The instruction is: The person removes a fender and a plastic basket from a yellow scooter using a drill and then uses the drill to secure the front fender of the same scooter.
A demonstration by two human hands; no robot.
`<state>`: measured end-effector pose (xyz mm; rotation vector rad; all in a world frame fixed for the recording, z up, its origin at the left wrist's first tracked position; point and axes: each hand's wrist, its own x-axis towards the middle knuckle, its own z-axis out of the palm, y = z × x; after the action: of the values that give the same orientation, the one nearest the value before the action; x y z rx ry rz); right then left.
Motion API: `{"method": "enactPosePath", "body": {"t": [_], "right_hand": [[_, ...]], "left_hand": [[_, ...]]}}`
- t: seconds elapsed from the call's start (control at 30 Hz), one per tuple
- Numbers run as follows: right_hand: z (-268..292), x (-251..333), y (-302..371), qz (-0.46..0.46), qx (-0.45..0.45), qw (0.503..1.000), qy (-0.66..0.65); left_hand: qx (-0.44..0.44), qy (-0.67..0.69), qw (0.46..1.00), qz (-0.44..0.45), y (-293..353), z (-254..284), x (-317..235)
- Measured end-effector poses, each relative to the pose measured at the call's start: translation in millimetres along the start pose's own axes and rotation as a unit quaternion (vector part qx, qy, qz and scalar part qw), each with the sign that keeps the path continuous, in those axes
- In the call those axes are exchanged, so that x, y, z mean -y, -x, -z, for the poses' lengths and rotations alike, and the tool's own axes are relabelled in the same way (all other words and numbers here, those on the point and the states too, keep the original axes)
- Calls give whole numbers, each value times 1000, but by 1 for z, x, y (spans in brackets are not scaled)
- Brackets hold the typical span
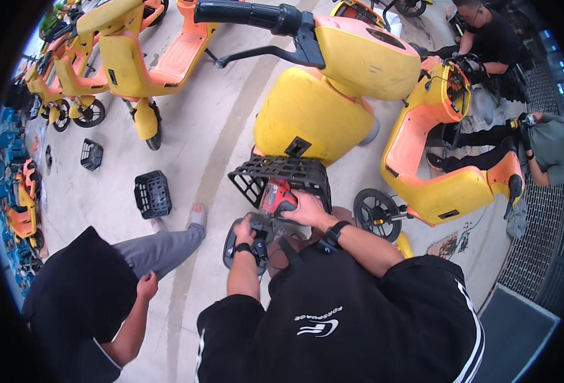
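My right hand is wrapped round a red and black cordless power drill. The drill sits against a black basket on the front of a yellow scooter. My left hand is lower and to the left, its fingers curled. It is at a dark rounded part below the basket; what the fingers hold there, I cannot make out. The drill's tip is hidden.
Two loose black baskets lie on the floor at left. A person in dark clothes stands close at my left. Another yellow scooter lies at right, with two people beside it. More scooters stand far left.
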<state>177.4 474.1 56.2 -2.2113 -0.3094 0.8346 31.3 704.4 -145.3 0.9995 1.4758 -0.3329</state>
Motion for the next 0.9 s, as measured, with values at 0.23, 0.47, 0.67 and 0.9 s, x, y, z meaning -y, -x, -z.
{"method": "enactPosePath", "body": {"t": [0.23, 0.47, 0.67, 0.9], "right_hand": [[11, -15, -4, 2, 20, 999, -49], [11, -17, -5, 57, 6, 998, -38], [25, -27, 29, 45, 121, 988, 81], [-35, -16, 151, -22, 185, 972, -141]], "left_hand": [[216, 224, 939, 147, 8, -108, 91], [217, 493, 836, 101, 31, -105, 73], [316, 358, 878, -42, 84, -14, 82], [183, 240, 945, -123, 163, 119, 99]]}}
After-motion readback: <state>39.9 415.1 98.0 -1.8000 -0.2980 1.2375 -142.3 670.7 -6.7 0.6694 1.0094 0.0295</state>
